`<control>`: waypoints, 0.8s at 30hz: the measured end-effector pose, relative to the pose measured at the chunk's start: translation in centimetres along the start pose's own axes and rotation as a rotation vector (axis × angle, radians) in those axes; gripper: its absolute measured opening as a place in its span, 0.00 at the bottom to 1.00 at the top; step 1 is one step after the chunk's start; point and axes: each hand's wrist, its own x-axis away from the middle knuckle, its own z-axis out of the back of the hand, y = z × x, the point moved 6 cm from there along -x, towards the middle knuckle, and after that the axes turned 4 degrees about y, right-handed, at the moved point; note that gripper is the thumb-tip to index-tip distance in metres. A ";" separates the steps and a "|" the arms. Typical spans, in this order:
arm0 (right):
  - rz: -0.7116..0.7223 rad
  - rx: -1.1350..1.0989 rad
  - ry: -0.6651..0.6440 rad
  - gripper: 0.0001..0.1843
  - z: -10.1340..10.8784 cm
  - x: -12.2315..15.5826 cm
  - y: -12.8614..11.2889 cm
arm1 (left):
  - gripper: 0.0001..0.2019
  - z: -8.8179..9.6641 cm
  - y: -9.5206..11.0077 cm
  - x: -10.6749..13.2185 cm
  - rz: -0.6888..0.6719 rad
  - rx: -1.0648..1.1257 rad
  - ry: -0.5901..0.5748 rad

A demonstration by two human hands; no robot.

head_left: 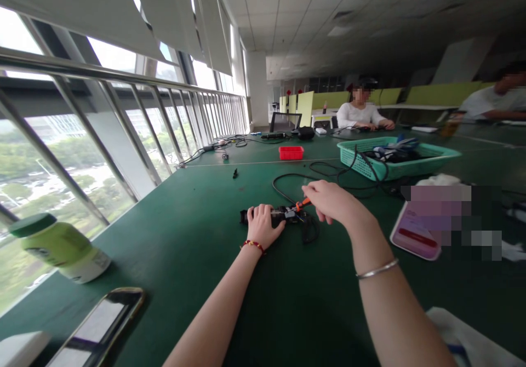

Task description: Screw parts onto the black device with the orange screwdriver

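Note:
My left hand (262, 223) is wrapped over a black, tube-shaped device (279, 214) lying on its side on the green table. Its dark end sticks out to the left of my fingers, and a black strap or cable loop (310, 227) lies by its right end. In my right hand (326, 200) is a thin orange-handled tool (304, 202), slanting down to the right part of the device. The tool's tip is too small to make out, so its exact kind does not show. My right fingers are closed around the handle.
A teal basket (431, 161) of cables stands at the back right, near a red tray (291, 153). A black cable (283, 176) curls behind the device. Phones (98, 323), a green-capped bottle (61, 246) and a small black piece (235, 173) lie about. Two people sit farther back.

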 end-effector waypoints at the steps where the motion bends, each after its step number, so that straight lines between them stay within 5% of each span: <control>1: -0.007 0.019 0.027 0.20 0.1 0.0 -0.1 | 0.17 0.0 0.0 0.0 0.001 0.002 -0.002; 7: 0.073 0.061 0.268 0.19 1.2 0.1 -0.4 | 0.17 0.0 0.0 0.0 0.002 0.003 -0.005; 11: 0.058 0.006 0.259 0.11 1.0 -0.4 -0.2 | 0.17 0.0 0.0 0.0 -0.003 0.003 0.000; 15: 0.026 -0.017 0.315 0.23 0.8 -1.0 -0.2 | 0.17 0.0 0.0 0.0 -0.006 0.008 0.006; 19: 0.032 -0.047 0.373 0.13 0.9 -1.2 0.0 | 0.17 0.0 -0.1 0.0 -0.006 0.006 0.004; 24: 0.061 -0.123 0.350 0.12 1.1 -1.1 0.3 | 0.17 -0.1 -0.1 0.0 -0.006 0.000 0.000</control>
